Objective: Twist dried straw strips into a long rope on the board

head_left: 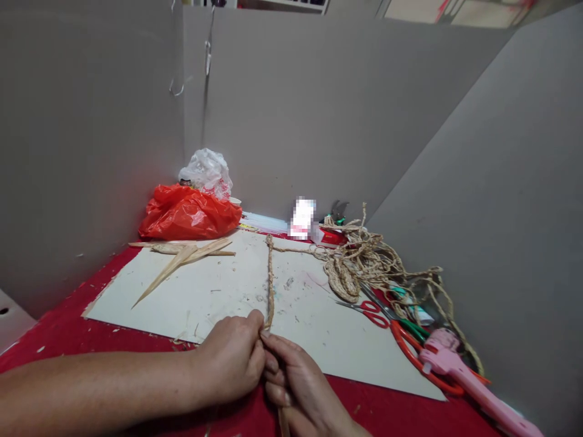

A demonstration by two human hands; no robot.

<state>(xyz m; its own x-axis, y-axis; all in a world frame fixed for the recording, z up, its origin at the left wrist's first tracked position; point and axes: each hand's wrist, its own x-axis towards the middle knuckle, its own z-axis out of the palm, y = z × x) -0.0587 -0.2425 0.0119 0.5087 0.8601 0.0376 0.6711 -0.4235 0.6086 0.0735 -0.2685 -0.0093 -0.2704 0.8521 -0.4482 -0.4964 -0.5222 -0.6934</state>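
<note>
A braided straw cord [271, 282] runs down the middle of the pale board [182, 309] towards me. My left hand [234, 355] is closed around its near end, with the thumb side up. Pressed against it, my right hand [296, 376] pinches the same spot with thumb and forefinger; its other fingers are curled. Loose straw strands [284, 422] hang below my right hand. The exact grip point is partly hidden by the fingers. From the cord's far end a thinner strand leads right to a heap of braided cord [364, 252].
Dry husk strips [182, 261] lie at the board's left. Red-handled scissors [373, 312], larger orange-handled shears [405, 346] and a pink glue gun [449, 355] lie on the right. A red plastic bag [189, 212] sits back left. Grey panels enclose the red-covered table.
</note>
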